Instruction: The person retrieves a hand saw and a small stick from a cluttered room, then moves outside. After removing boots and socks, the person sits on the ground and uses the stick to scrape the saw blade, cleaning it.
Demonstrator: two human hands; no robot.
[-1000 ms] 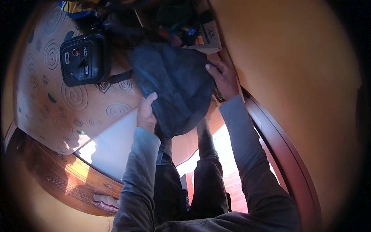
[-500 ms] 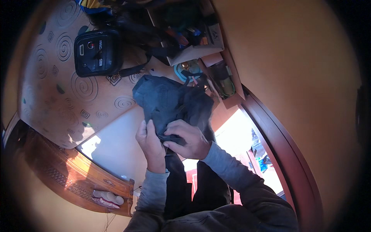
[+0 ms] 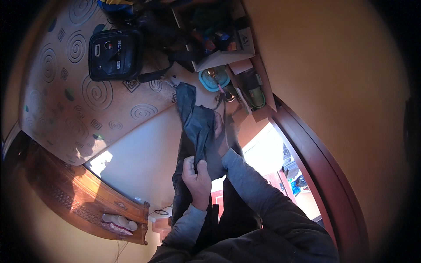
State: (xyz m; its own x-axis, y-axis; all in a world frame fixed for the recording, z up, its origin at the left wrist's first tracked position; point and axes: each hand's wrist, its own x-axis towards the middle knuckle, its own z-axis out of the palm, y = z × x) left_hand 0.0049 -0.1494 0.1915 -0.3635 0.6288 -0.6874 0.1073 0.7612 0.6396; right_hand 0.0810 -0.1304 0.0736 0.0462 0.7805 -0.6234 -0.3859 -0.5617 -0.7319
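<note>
— Fingers of the left hand [image 3: 196, 175] are clenching around the lower end of the dark grey fabric garment [image 3: 198, 125], pinching it into a narrow fold. Are you seeing the same?

— Yes. The right hand [image 3: 220, 136] is lying along the far side of the cloth, mostly hidden behind it, so I cannot tell whether its fingers are gripping or only pressing.

— What is differing from a second ago?

— The garment was lying spread wide between the two hands; half a second ago both hands were bunching it low. Now it is standing as a long, slim strip, reaching from the left hand toward the shelf. To my eye the folding is moving along, with the width already taken in.

— And underneath?

— It is hanging over a pale bed sheet [image 3: 140, 149], beside a beige spiral-patterned cover [image 3: 66, 92] where a black rectangular camera bag [image 3: 115, 53] is sitting. A carved wooden bed frame [image 3: 66, 193] is running along the left, a cluttered cardboard-lined shelf [image 3: 228, 48] is sitting above, and an orange wall [image 3: 333, 87] with a dark red wooden door frame [image 3: 315, 153] is filling the right.
</note>
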